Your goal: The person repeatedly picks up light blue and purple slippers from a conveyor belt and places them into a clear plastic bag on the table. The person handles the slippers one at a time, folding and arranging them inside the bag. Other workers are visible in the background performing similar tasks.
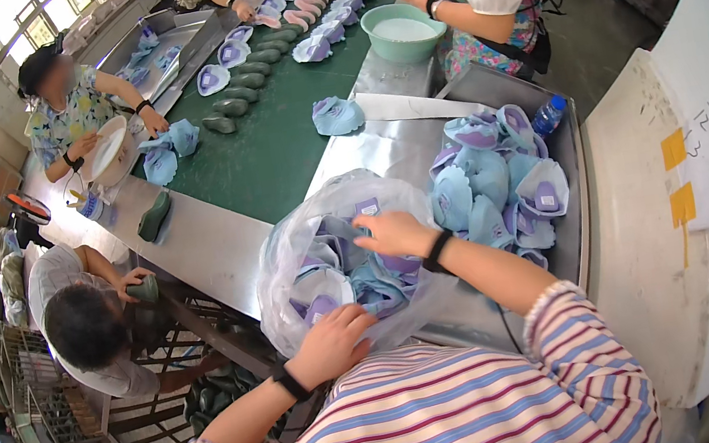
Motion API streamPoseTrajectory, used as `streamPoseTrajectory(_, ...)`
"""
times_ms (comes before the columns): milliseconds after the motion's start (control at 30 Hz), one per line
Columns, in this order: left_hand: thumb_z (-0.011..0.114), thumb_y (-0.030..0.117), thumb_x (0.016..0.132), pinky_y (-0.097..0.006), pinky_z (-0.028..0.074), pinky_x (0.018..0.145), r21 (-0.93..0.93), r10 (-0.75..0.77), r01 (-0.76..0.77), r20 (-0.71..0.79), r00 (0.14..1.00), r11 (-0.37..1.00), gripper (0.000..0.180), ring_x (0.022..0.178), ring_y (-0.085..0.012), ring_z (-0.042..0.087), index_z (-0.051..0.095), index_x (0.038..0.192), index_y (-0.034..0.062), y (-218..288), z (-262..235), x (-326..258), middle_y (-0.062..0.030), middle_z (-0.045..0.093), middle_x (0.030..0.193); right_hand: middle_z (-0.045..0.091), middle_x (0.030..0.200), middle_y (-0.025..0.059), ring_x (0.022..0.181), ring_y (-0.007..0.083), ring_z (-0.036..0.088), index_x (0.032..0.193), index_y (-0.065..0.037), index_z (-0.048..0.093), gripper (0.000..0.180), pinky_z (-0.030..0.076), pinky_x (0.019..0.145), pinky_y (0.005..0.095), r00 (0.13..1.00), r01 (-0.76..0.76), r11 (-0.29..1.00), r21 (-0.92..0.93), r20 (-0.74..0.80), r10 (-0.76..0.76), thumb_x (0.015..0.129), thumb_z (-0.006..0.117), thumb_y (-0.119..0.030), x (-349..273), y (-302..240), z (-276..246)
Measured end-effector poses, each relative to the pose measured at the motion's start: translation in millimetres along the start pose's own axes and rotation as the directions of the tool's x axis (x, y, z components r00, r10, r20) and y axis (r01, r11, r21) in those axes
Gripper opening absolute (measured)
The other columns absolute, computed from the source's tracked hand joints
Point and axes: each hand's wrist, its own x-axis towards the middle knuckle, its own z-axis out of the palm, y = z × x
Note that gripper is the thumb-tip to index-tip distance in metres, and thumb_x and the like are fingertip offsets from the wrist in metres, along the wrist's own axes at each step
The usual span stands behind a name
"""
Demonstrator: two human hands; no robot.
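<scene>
A clear plastic bag [275, 274] stands with its mouth spread wide in front of me, full of light blue and purple shoe uppers [374, 287]. My left hand [335, 345] rests at the bag's near rim, its fingers extended over the plastic beside the uppers. Over the far right part of the mouth is my right hand [401, 235], its fingers apart and nothing seen held in them. Just right of the bag, more blue and purple uppers [483, 188] lie heaped in a metal tray [573, 161].
A green conveyor belt [261, 176] carries dark shoe lasts [237, 108] and rows of uppers. Co-workers stand on both sides; one [86, 326] sits low at left holding a last. A green basin [404, 31], a blue-capped bottle [549, 114] and a white board [648, 223] are at right.
</scene>
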Motion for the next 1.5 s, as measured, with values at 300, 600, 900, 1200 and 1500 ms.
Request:
streamPoseTrajectory(300, 0.064, 0.016, 0.079, -0.037, 0.045, 0.088, -0.289, 0.003, -0.044, -0.14, 0.99, 0.956, 0.036, 0.106, -0.0306, 0.053, 0.054, 0.112, 0.0051, -13.1, 14.7, 23.6, -0.0132, 0.055, 0.112, 0.066, 0.083, 0.0116, 0.082, 0.0192, 0.064, 0.086, -0.003, 0.062, 0.056, 0.049, 0.07, 0.0314, 0.868, -0.413, 0.889, 0.196, 0.379, 0.32, 0.084, 0.05, -0.057, 12.8, 56.3, 15.4)
streamPoseTrajectory(600, 0.065, 0.017, 0.083, -0.037, 0.043, 0.093, -0.904, -0.263, -0.006, -0.131, 0.956, 0.427, 0.058, 0.113, -0.0227, 0.05, 0.036, 0.13, 0.0029, -45.1, -15.5, 49.2, -0.0109, 0.049, 0.124, 0.05, 0.081, -0.0033, 0.078, 0.0077, 0.044, 0.082, -0.007, 0.053, 0.017, 0.038, 0.07, 0.0224, 0.995, 0.096, 0.545, 0.833, -0.088, -0.041, 0.078, 0.067, -0.015, -91.2, 43.5, -83.0)
streamPoseTrajectory(900, 0.07, 0.001, 0.072, -0.03, 0.041, 0.092, -0.896, -0.377, -0.158, -0.328, 0.866, 0.415, 0.07, 0.108, -0.0193, 0.052, 0.032, 0.13, 0.0022, -34.3, 7.5, 87.8, -0.01, 0.049, 0.121, 0.048, 0.111, 0.0106, 0.096, 0.0188, 0.052, 0.132, -0.008, 0.03, 0.069, 0.049, 0.075, 0.0361, 0.916, -0.026, 0.258, 0.966, -0.08, 0.393, 0.08, 0.069, -0.03, -79.8, 4.5, -45.8)
streamPoseTrajectory(1200, 0.069, 0.0, 0.072, -0.029, 0.046, 0.077, -0.771, -0.288, -0.192, -0.439, 0.851, 0.607, 0.027, 0.087, -0.0196, 0.061, 0.063, 0.098, 0.0007, -58.3, -13.2, 72.7, -0.0048, 0.065, 0.093, 0.045, 0.083, 0.0011, 0.074, 0.0163, 0.049, 0.09, -0.012, 0.045, 0.029, 0.046, 0.066, 0.0337, 0.681, 0.047, 0.423, 0.905, -0.338, 0.649, 0.069, 0.061, -0.001, -62.5, 36.7, 2.9)
streamPoseTrajectory(1500, 0.058, 0.007, 0.063, -0.038, 0.038, 0.097, -0.955, -0.272, -0.225, -0.169, 0.947, -0.193, 0.068, 0.116, -0.0255, 0.049, 0.043, 0.129, 0.0021, -94.3, -15.7, 61.5, -0.01, 0.053, 0.124, 0.057, 0.099, 0.0048, 0.095, 0.0167, 0.056, 0.11, -0.009, 0.044, 0.059, 0.044, 0.084, 0.0279, 0.975, 0.218, 0.068, 0.974, -0.22, 0.02, 0.056, 0.065, 0.004, -98.0, 43.9, -98.4)
